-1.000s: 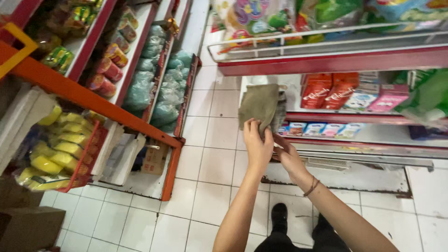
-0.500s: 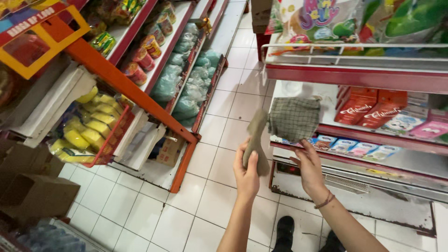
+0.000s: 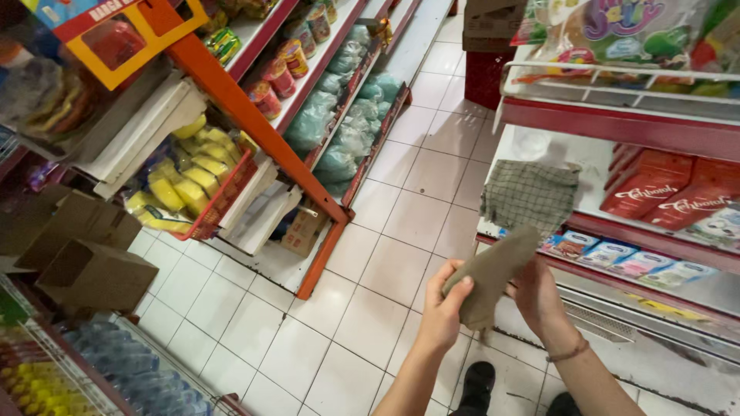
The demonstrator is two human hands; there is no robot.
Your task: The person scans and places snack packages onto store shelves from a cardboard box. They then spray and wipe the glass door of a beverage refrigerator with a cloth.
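Observation:
My left hand (image 3: 445,310) and my right hand (image 3: 539,296) both grip a folded grey-brown cloth (image 3: 487,273) in front of me, above the tiled floor. A second cloth, checked green and white (image 3: 529,195), lies on the white shelf (image 3: 586,158) at the right, just above my hands and hanging slightly over the shelf's front edge. A thin band sits on my right wrist.
Red packets (image 3: 655,185) and small blue boxes (image 3: 609,253) fill the right shelves. Left racks with orange uprights (image 3: 254,127) hold yellow sponges (image 3: 181,177), teal bags (image 3: 339,131) and jars. Cardboard boxes (image 3: 89,266) stand at lower left. A red crate (image 3: 487,77) blocks the aisle's far end.
The checked cloth has left my hands and now rests on the right shelf. Both hands dropped lower with the grey-brown cloth. My view shifted down and right along the aisle.

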